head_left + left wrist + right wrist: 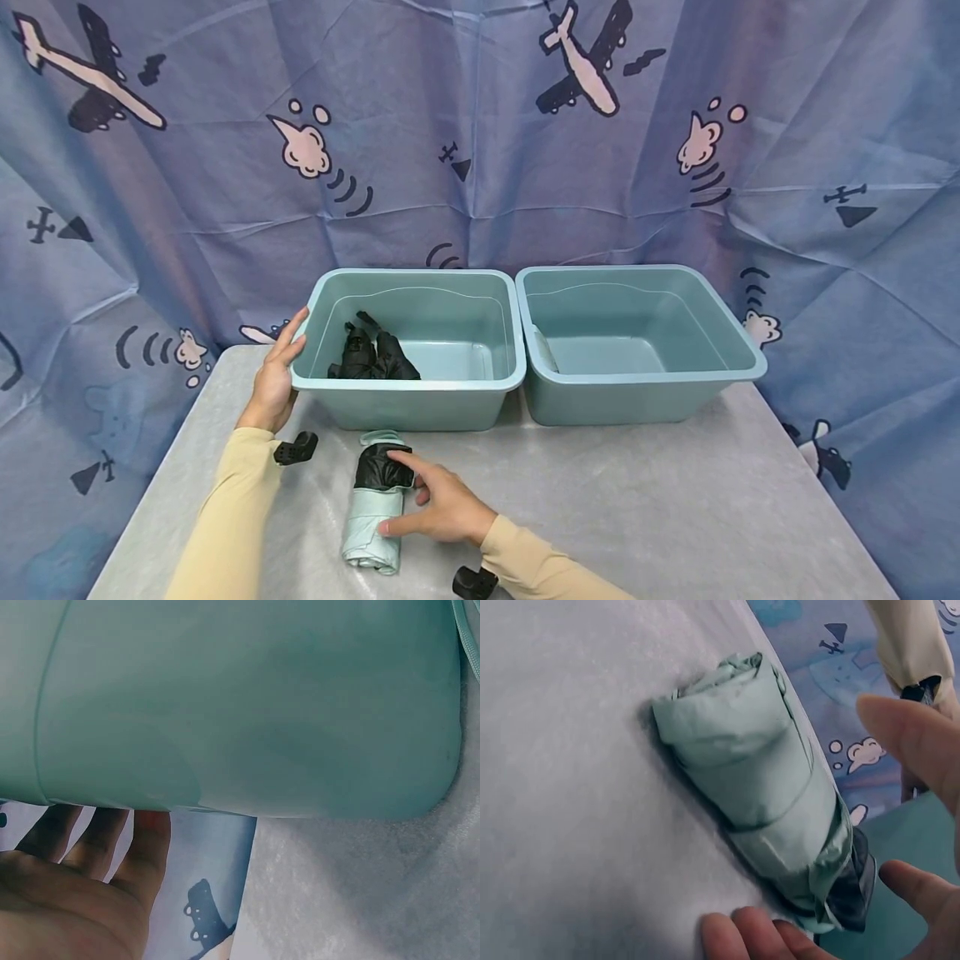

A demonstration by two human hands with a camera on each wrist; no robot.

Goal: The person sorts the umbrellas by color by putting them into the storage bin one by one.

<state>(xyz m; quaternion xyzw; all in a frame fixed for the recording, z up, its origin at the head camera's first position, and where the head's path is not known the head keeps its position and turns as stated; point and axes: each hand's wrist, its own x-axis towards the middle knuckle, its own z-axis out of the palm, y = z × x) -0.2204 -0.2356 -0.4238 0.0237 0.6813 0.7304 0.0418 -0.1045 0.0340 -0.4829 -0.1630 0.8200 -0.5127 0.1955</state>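
- Fingers (408, 457) of the right hand (438, 504) lie spread and relaxed about a folded pale-green umbrella (373, 508), forefinger on its black end, thumb on its side.
- Straight fingers of the left hand (276, 375) rest flat against the left corner of the left tub (408, 385).
- That umbrella lies on the grey table (637, 500), just near of the left tub.
- Inside this tub sits a black umbrella (371, 357).
- Just right stands the right tub (637, 392).

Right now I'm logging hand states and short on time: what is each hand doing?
Left hand: open, straight fingers resting on the left tub rim.
Right hand: open, fingers spread over the folded umbrella, touching it, not gripping.
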